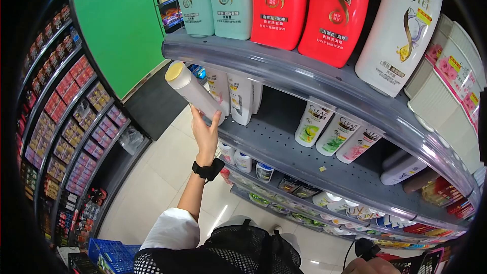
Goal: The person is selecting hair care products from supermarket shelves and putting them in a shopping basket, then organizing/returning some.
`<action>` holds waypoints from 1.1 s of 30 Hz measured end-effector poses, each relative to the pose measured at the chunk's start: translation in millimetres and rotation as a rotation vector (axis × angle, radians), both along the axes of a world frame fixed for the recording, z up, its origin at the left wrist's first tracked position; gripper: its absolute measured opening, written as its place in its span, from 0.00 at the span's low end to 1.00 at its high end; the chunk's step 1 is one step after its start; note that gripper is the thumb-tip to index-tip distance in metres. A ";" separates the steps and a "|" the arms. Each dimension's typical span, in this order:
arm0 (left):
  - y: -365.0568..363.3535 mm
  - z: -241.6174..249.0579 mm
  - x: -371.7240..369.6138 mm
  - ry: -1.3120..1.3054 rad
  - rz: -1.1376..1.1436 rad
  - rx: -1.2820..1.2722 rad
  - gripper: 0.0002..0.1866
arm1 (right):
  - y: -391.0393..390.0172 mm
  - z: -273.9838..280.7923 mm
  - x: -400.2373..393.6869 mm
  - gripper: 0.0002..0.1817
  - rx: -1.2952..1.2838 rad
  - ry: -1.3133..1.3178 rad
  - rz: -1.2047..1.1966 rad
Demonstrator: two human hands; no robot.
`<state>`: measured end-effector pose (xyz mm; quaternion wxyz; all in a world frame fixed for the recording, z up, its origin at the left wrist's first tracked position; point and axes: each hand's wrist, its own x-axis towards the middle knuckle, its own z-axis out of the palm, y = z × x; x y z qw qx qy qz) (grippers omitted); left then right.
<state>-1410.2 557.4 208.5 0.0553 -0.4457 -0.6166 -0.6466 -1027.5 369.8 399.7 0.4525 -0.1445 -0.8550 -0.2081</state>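
My left hand, with a black band on the wrist, is closed round a white shampoo bottle with a yellow cap. The bottle is tilted, its cap toward the upper left, at the left end of the middle shelf. Just behind it stand other white bottles. At the bottom right edge, my right hand is only partly in view with its fingers curled. What it grips is hidden. A black strap sits above it, and a dark basket is beside it.
Red bottles, green bottles and a white bottle line the upper shelf. Several CLEAR bottles stand on the middle shelf. Another stocked shelf is at left, with a blue basket below.
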 end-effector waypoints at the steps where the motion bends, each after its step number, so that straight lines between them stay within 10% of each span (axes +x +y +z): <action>1: 2.0 -2.6 -2.7 -0.003 -0.012 0.002 0.39 | -12.9 -2.8 4.2 0.04 -0.160 0.022 -0.214; 12: 13.4 -0.1 6.4 0.049 0.057 0.012 0.43 | 2.6 -7.8 -32.6 0.19 -0.174 -0.072 -0.384; 33: 25.6 -22.9 7.6 -0.110 0.006 0.144 0.33 | 2.1 -12.3 -50.2 0.19 -0.206 0.093 0.322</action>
